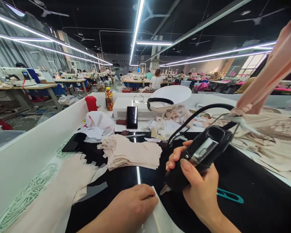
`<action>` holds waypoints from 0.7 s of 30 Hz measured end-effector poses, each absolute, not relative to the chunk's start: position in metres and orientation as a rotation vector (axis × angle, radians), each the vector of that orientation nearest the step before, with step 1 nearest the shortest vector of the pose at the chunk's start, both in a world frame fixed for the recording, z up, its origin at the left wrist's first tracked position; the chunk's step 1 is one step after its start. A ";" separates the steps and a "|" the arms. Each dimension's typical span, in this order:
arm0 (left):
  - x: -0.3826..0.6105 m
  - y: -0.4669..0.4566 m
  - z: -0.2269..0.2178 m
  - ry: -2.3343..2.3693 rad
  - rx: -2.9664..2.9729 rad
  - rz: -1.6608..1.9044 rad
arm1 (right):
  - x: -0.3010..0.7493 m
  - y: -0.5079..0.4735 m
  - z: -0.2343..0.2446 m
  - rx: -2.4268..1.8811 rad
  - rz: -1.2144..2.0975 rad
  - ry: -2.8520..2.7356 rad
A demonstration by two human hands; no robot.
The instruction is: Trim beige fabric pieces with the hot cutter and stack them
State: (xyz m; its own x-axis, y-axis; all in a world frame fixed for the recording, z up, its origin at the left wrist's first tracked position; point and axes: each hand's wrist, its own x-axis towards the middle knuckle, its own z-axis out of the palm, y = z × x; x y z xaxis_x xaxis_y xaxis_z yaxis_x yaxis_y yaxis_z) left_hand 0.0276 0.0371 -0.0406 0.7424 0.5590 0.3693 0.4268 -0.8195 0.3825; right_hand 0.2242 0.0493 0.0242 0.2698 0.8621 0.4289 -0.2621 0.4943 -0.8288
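Observation:
My right hand (199, 184) is wrapped around a black corded hand tool (203, 152) with a silver panel on its side. A pointed metal tip shows at its lower left, close to the white fabric. The tool hangs from a knotted pink cloth strip (264, 74). My left hand (135, 207) lies low on the black tabletop, its fingers pressed together on the edge of a white fabric piece (161, 213). Just ahead is a stack of pale beige cut fabric pieces (133, 152). A teal slotted plastic tool (230, 195) lies right of my right wrist.
More beige fabric (55, 191) and pale green cord (36, 181) lie left. A phone (132, 117) leans on a white vented box (128, 108), near a bottle (109, 98) and white lamp shade (174, 97). Fabric (276, 145) heaps right. White side walls (38, 155) border the table.

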 end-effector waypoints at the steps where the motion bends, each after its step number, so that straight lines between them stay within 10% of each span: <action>1: 0.028 0.037 -0.041 0.772 2.664 0.701 | 0.223 0.050 0.023 -0.702 0.848 -1.027; 21: 0.028 0.034 -0.038 0.789 2.611 0.690 | 0.216 0.048 0.018 -0.698 0.858 -1.035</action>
